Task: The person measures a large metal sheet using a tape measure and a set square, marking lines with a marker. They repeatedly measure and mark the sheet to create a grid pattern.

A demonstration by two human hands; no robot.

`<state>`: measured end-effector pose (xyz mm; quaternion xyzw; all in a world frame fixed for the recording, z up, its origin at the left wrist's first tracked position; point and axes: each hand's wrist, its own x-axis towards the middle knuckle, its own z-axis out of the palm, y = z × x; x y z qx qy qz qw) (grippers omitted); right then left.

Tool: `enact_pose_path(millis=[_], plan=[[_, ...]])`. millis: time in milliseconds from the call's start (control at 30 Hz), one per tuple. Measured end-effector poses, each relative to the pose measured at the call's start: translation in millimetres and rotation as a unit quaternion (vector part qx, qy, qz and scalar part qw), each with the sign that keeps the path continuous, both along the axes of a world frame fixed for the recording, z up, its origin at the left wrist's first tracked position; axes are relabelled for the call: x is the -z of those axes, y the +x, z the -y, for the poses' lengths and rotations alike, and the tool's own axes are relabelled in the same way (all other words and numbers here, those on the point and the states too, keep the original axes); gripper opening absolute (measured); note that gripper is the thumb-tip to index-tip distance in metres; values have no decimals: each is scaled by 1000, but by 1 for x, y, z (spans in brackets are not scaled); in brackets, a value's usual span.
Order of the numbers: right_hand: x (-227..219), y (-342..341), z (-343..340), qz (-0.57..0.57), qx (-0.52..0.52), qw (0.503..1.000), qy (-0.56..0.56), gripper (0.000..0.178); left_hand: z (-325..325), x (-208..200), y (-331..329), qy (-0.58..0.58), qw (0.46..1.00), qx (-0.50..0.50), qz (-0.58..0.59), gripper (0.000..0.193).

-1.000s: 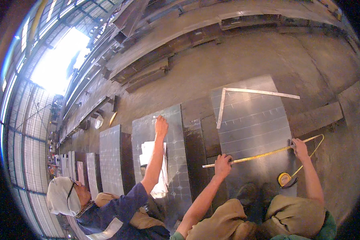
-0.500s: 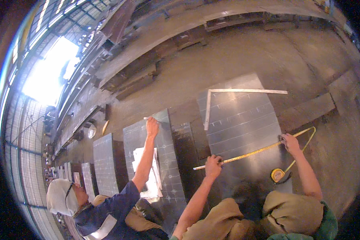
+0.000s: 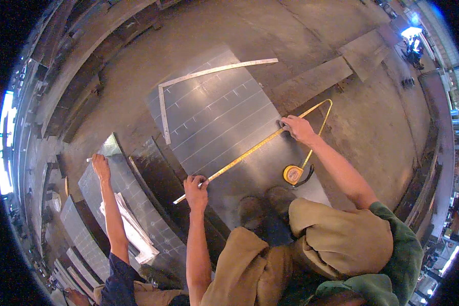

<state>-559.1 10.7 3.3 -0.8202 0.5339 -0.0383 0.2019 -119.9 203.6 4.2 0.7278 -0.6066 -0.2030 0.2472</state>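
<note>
A yellow tape measure blade [image 3: 250,152] is drawn out across a grey steel plate [image 3: 214,122] marked with pale parallel lines. My left hand [image 3: 196,192] pinches the blade at the plate's left edge, with the blade's tip projecting past it. At the right edge, my right hand [image 3: 298,129] has its fingers closed on the blade. Beyond that hand the blade folds back in a sharp loop to its yellow and black case [image 3: 292,175], which rests near the plate's right edge. A metal L-shaped square [image 3: 209,72] lies across the plate's far part.
To my left, a co-worker's hand [image 3: 100,166] holds a thin white stick over another marked plate [image 3: 132,188], where papers [image 3: 132,229] lie. My boots [image 3: 253,210] are at the near end of my plate. Steel pieces [image 3: 313,80] lie on the floor at the right.
My view has swung to the right, so the plates and the co-worker appear farther left. Both my hands keep hold of the tape in about the same places on the plate.
</note>
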Motion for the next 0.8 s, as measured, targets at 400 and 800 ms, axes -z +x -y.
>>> enact_pose_path(millis=[400, 800], plan=[[-1, 2, 1, -15, -4, 1000, 16, 22, -17, -2, 30, 13, 997, -68, -26, 21], [-14, 6, -1, 10, -11, 1000, 15, 16, -16, -3, 37, 34, 997, -51, -45, 20]])
